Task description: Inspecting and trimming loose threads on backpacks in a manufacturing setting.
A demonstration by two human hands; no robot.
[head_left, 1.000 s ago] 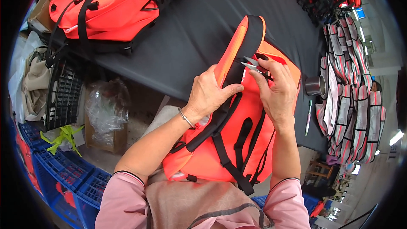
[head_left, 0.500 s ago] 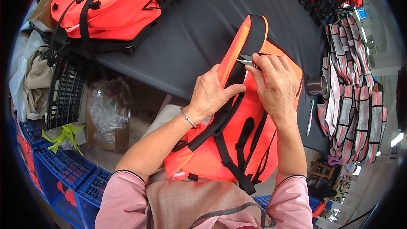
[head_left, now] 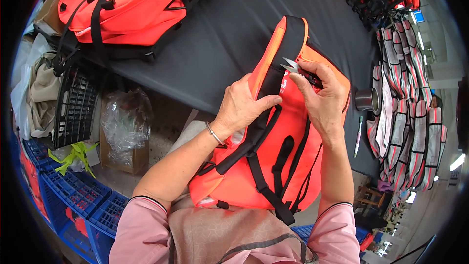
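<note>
An orange-red backpack (head_left: 294,124) with black webbing lies in front of me, its lower end against my apron. My left hand (head_left: 242,106) is closed round the orange and black shoulder strap (head_left: 269,59), thumb lying across the black side. In my right hand (head_left: 323,97) is a small pair of thread snips (head_left: 290,65), pinched between thumb and fingers. The pointed metal blades stand apart, pointing left, just right of the strap and above the bag. Most of the snips' dark handle is hidden by my fingers.
Another orange-red bag (head_left: 132,17) rests at the far left of the black-covered table (head_left: 205,63). To the right are a metal cup (head_left: 364,99), a toothbrush (head_left: 358,136) and hanging grey straps (head_left: 408,117). Blue crates (head_left: 80,193) stand at lower left.
My right hand has drawn the snips slightly right, away from the strap, and turned them so the blades angle upward. My left hand keeps its hold on the strap.
</note>
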